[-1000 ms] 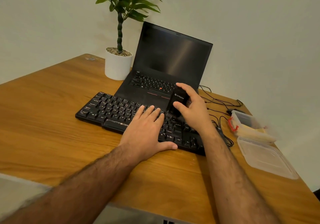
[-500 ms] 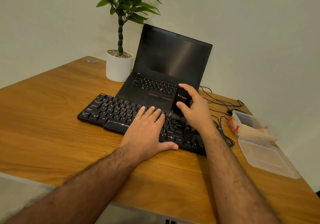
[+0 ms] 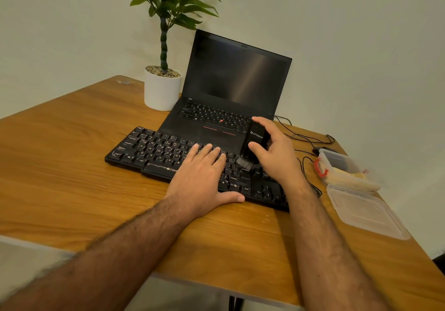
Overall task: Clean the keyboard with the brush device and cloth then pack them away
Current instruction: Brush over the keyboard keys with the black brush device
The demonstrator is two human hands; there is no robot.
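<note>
One black brush device (image 3: pixel 255 143) stands nearly upright over the right half of the one black keyboard (image 3: pixel 168 151), its pale bristle head (image 3: pixel 244 163) down on the keys and its printed body leaning slightly away from the person. The right hand (image 3: pixel 274 153) holds it, with the thumb pressed to the near face and the fingers curled round the top and far side, so the grip is closed on the device. The left hand (image 3: pixel 204 178) lies flat on the keyboard just beside the bristles, four fingers straight across the key rows and the thumb stretched out along the front edge, gripping nothing. The keyboard sits at an angle on the one wooden table (image 3: pixel 72 166), its back edge touching the front of one open laptop (image 3: pixel 231 89) whose screen is dark. Left of the laptop stands one white pot (image 3: pixel 162 91) holding one green plant (image 3: pixel 168 0). Black cables (image 3: pixel 303 139) trail over the table to the right of the keyboard. Further right is one clear plastic container (image 3: pixel 337 163) with a red clasp, with something yellowish inside that may be the cloth, though it is too blurred to tell. One clear lid (image 3: pixel 366 210) lies flat on the table just in front of the container.
</note>
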